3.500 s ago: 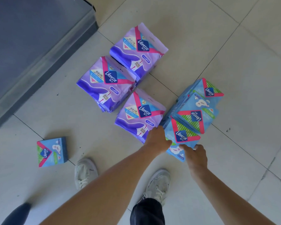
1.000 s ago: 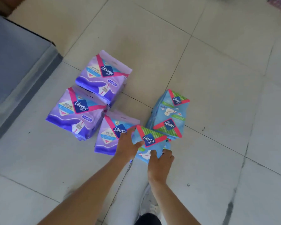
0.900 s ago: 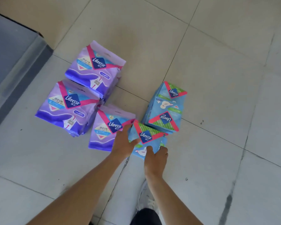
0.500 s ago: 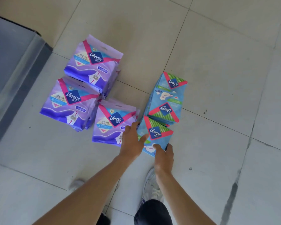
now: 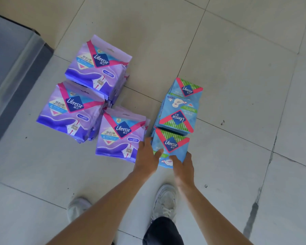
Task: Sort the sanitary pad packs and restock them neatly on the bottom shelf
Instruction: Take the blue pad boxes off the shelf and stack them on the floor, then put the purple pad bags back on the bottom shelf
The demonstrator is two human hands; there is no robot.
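Head view, sorting stage. The left hand [image 5: 147, 154] and right hand [image 5: 183, 167] clasp the near blue pack [image 5: 170, 147] between them: the left thumb lies on its top face with the fingers against its left side, and the right hand wraps its near right corner. A second ago this pack was held tilted over the edge of the nearest purple stack [image 5: 121, 136]; it now sits squared on the floor [image 5: 237, 76], closing a straight row with the middle blue stack [image 5: 177, 117] and the far blue stack [image 5: 187, 89]. Two more purple stacks [image 5: 71, 108] [image 5: 99, 65] lie beside the shelf base [image 5: 12, 71]. By colour the sorting appears nearly complete. No pack has reached the shelf yet, so restocking remains.
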